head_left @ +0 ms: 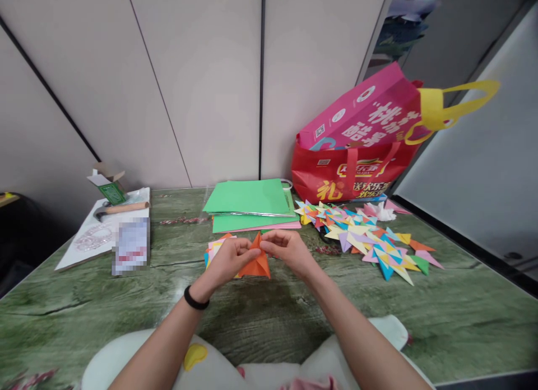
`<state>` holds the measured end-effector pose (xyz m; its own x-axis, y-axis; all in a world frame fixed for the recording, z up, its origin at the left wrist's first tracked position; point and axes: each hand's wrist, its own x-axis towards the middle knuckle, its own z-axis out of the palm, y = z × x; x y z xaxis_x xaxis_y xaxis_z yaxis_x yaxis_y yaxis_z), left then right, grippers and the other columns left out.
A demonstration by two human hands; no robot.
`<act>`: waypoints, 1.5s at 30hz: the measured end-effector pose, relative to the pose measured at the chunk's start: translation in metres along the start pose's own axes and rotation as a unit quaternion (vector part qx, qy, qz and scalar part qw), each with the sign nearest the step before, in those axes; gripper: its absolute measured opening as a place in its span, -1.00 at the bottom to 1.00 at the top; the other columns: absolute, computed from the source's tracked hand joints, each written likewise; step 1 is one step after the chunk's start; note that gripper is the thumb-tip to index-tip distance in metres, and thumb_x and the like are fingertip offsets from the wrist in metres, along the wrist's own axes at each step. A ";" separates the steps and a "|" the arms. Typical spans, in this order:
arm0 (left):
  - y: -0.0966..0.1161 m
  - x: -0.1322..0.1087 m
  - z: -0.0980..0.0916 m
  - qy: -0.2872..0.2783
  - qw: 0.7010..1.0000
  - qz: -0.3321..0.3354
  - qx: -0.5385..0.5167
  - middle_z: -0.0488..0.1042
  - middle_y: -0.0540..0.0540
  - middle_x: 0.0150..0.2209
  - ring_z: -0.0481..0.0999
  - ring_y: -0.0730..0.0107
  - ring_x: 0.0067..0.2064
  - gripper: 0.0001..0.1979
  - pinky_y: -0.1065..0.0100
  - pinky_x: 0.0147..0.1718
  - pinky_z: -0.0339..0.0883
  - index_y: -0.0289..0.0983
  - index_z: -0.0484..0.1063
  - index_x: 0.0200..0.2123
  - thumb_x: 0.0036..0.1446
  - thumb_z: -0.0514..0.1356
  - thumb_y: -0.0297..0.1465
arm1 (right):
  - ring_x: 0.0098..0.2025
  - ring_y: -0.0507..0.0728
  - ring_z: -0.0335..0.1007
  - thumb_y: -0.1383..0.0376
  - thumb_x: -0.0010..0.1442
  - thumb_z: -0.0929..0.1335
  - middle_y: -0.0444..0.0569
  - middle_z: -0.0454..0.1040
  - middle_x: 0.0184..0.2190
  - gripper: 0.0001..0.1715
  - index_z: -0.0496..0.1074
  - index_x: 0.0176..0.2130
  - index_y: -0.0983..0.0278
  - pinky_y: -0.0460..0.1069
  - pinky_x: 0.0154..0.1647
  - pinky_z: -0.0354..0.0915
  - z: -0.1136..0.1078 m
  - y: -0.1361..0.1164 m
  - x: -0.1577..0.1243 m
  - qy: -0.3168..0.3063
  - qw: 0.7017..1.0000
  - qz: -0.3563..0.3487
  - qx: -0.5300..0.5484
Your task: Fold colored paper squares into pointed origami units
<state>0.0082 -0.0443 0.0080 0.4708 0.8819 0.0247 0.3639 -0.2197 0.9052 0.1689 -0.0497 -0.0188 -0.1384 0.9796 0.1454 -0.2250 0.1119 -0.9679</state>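
Note:
Between my two hands, a folded piece of orange paper [257, 265] is held up just over the green table top, its upper tip pointing away from me. My left hand [230, 260] pinches its left side between thumb and fingers. At the upper tip, my right hand [286, 249] has thumb and fingertips closed on the paper's right edge. Partly hidden behind my left hand lies a small stack of coloured paper squares [214, 246]. To the right spreads a pile of folded paper stars [374, 241] in many colours.
Green sheets in a plastic sleeve [247, 196] lie by the wall. Red and pink gift bags [357, 138] stand at the back right. At left are a hammer [121, 208], a small green box [111, 189], a white board [84, 241] and a blurred card [131, 247].

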 end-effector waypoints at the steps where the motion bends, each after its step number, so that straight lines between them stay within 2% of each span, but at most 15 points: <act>1: 0.000 0.000 0.000 0.000 1.000 0.001 0.001 0.00 0.15 -0.71 -0.07 0.63 -0.65 -0.64 0.50 -0.67 -0.26 -0.30 0.18 -0.65 -0.05 0.15 -0.17 | -0.55 -0.05 0.26 0.24 -0.15 0.45 -0.15 0.45 -0.55 -0.79 0.46 -0.47 0.31 -0.11 -0.50 0.21 0.000 0.000 0.000 -0.003 1.000 -0.002 -0.002; 6: -0.001 0.000 0.001 -0.007 1.000 0.002 0.011 -0.01 0.16 -0.72 -0.08 0.64 -0.66 -0.64 0.50 -0.68 -0.27 -0.30 0.18 -0.64 -0.05 0.15 -0.15 | -0.54 -0.04 0.24 0.20 -0.12 0.44 -0.15 0.43 -0.57 -0.77 0.46 -0.46 0.32 -0.10 -0.48 0.20 0.000 0.002 0.000 -0.010 1.000 0.004 -0.001; 15: -0.001 -0.001 0.001 -0.030 1.000 -0.005 -0.007 0.01 0.15 -0.72 -0.05 0.64 -0.66 -0.62 0.50 -0.67 -0.26 -0.30 0.16 -0.63 -0.05 0.14 -0.13 | -0.59 -0.05 0.18 0.19 -0.15 0.45 -0.19 0.36 -0.65 -0.76 0.42 -0.55 0.32 -0.11 -0.53 0.15 0.004 0.001 0.000 0.023 1.000 -0.002 -0.012; 19: 0.000 -0.001 0.000 -0.035 0.999 -0.011 -0.026 0.00 0.16 -0.71 -0.06 0.64 -0.66 -0.63 0.50 -0.67 -0.26 -0.29 0.16 -0.63 -0.05 0.15 -0.14 | -0.58 -0.04 0.20 0.17 -0.13 0.43 -0.18 0.37 -0.62 -0.75 0.42 -0.52 0.32 -0.11 -0.53 0.16 0.006 0.000 0.000 0.027 1.000 0.005 -0.001; 23: -0.002 -0.001 0.001 -0.049 0.998 -0.017 -0.029 0.00 0.17 -0.73 -0.06 0.64 -0.68 -0.65 0.48 -0.67 -0.28 -0.29 0.16 -0.63 -0.04 0.15 -0.17 | -0.62 -0.06 0.14 0.15 -0.09 0.40 -0.21 0.30 -0.67 -0.74 0.39 -0.55 0.31 -0.13 -0.59 0.11 0.007 0.001 0.001 0.033 0.999 0.013 0.006; 33: 0.000 -0.002 0.007 -0.060 0.996 -0.023 -0.057 0.05 0.17 -0.77 -0.03 0.64 -0.71 -0.64 0.48 -0.69 -0.28 -0.29 0.17 -0.63 -0.06 0.18 -0.15 | -0.65 -0.06 0.03 0.20 -0.10 0.37 -0.25 0.17 -0.74 -0.71 0.24 -0.67 0.28 -0.12 -0.62 0.03 0.018 0.010 0.000 0.122 0.992 -0.015 0.006; 36: 0.001 -0.002 0.007 -0.054 0.995 -0.036 -0.079 0.04 0.17 -0.77 -0.04 0.64 -0.71 -0.63 0.47 -0.68 -0.28 -0.29 0.18 -0.63 -0.09 0.19 -0.14 | -0.64 -0.06 0.02 0.16 -0.07 0.36 -0.25 0.17 -0.72 -0.68 0.24 -0.66 0.28 -0.12 -0.62 0.02 0.016 0.010 0.000 0.102 0.995 -0.011 0.011; 40: -0.003 -0.001 0.007 -0.047 0.994 -0.043 -0.085 0.04 0.17 -0.74 -0.06 0.65 -0.68 -0.61 0.48 -0.67 -0.29 -0.29 0.17 -0.63 -0.11 0.21 -0.13 | -0.62 -0.05 0.09 0.02 -0.06 0.34 -0.20 0.25 -0.67 -0.60 0.30 -0.60 0.29 -0.12 -0.61 0.05 0.011 0.007 0.001 0.054 0.998 0.031 0.026; 45: -0.004 -0.001 0.006 -0.059 0.994 -0.045 -0.075 0.03 0.17 -0.74 -0.07 0.65 -0.68 -0.61 0.47 -0.68 -0.28 -0.29 0.15 -0.64 -0.11 0.20 -0.13 | -0.62 -0.06 0.08 0.02 -0.08 0.37 -0.21 0.25 -0.67 -0.62 0.36 -0.56 0.30 -0.13 -0.61 0.04 0.009 0.005 0.001 0.049 0.998 0.028 0.032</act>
<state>0.0110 -0.0462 0.0018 0.5360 0.8381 -0.1014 0.2884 -0.0689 0.9550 0.1589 -0.0497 -0.0213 -0.0586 0.9959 0.0686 -0.2810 0.0495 -0.9584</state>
